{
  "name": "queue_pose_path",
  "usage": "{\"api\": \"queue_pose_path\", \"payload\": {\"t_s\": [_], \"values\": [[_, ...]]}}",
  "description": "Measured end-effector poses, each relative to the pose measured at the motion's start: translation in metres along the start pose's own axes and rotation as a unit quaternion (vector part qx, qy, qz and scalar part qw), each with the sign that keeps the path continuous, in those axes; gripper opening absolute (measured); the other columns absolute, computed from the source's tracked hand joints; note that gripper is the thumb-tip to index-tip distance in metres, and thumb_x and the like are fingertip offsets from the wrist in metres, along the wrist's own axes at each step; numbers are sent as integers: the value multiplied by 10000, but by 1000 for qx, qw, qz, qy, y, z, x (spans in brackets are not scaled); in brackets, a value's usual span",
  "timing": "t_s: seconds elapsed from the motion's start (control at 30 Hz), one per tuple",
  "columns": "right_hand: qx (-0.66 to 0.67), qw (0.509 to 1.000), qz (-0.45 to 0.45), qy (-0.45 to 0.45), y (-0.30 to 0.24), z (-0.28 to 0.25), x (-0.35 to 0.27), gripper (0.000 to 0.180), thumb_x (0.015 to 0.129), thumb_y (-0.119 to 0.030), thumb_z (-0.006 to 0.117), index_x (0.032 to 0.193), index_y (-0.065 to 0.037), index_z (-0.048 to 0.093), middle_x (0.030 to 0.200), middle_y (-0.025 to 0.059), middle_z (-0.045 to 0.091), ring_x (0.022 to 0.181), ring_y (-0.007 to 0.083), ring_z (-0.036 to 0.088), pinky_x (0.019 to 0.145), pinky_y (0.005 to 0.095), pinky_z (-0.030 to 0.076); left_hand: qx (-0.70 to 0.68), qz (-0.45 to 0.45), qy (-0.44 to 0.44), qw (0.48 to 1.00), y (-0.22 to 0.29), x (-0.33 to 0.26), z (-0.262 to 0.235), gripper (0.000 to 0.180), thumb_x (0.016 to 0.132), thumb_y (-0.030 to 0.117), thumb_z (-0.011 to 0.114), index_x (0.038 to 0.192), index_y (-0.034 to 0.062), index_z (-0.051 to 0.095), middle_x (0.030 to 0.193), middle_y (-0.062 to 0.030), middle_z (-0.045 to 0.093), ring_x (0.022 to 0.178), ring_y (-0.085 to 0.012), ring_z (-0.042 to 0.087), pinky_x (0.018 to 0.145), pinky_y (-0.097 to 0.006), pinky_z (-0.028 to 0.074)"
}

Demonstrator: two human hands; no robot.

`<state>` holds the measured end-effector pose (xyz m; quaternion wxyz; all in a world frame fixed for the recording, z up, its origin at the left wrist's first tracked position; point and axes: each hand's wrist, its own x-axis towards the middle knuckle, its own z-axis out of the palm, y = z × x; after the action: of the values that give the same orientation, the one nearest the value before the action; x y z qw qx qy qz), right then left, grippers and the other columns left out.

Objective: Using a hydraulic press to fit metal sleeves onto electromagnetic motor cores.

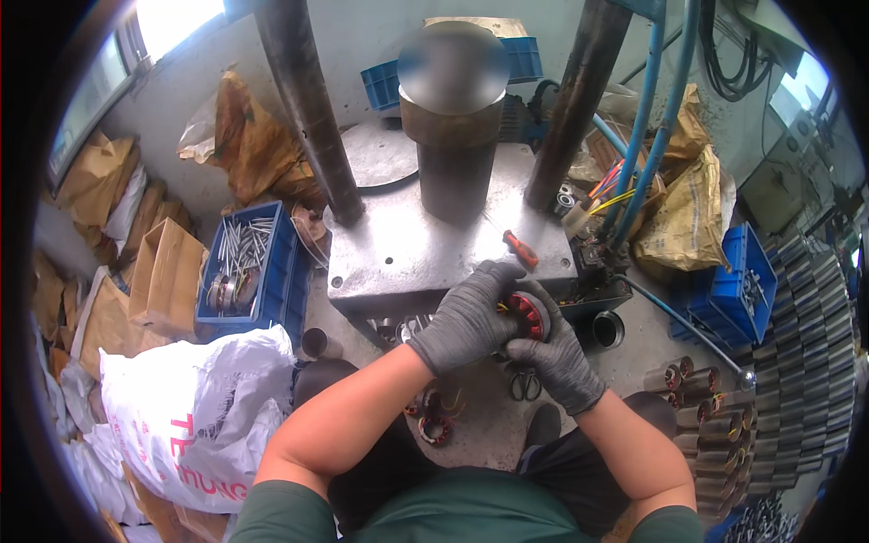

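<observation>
A motor stator (529, 317) with red-coated windings and yellow leads is held between my two grey-gloved hands, in front of the press bed's front edge. My left hand (468, 312) is closed round its left and top sides. From the lower right, my right hand (559, 362) grips it with fingers bent round the rim. Just beyond them, a screwdriver (520, 248) with an orange-red handle lies on the metal press bed (398, 244). Below the hands, a pair of black scissors (525, 385) rests on the floor. Another red-wound stator (436, 429) lies between my legs.
Two steel columns (308, 109) flank a thick metal cylinder (457, 172) on the bed. A blue crate (240, 262) of metal shafts and white sacks (195, 407) stand left. At right are tube-shaped housings (720, 425), stacked metal parts (801, 344) and a long rod (683, 324).
</observation>
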<state>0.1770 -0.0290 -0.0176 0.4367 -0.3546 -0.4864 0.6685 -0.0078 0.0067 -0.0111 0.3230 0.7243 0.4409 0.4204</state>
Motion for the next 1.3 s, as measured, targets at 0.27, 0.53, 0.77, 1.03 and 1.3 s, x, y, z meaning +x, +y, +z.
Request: {"api": "queue_pose_path", "payload": {"t_s": [0.27,0.53,0.77,1.03,1.3], "values": [[225,973,45,18,-23,-11,10,758,734,-67,740,1458,-60,516,1288,103,659,1138,213,674,981,363,593,-204,10,-64,977,13,-8,-2,952,777,188,898,1559,71,367,1402,-152,518,1340,-287,539,1132,-429,471],[264,961,83,16,-16,-10,8,902,674,-78,752,1522,-34,449,1285,82,637,1185,214,653,1058,341,547,39,47,38,997,7,-14,26,1082,582,192,995,1510,122,442,1432,-144,443,1329,-332,527,1124,-440,494],[275,960,59,-15,-9,-14,13,928,684,-37,706,1564,-97,416,1264,73,639,1192,208,645,1083,349,527,52,132,40,989,16,-12,15,889,581,151,992,1379,174,602,1365,-123,522,1242,-315,589,1070,-417,535],[270,962,-38,31,-25,8,18,872,766,14,668,1582,-130,399,1252,60,631,1145,171,652,1012,306,559,52,103,61,991,26,1,3,973,610,191,1002,1452,110,521,1328,-120,561,1244,-270,602,1066,-408,530],[335,942,-33,4,-63,-3,33,684,947,-388,741,1467,-110,396,1333,120,563,1119,267,680,841,357,636,94,158,53,982,67,52,-27,968,628,195,995,1450,93,493,1363,-87,580,1258,-228,596,1075,-379,510]]}}
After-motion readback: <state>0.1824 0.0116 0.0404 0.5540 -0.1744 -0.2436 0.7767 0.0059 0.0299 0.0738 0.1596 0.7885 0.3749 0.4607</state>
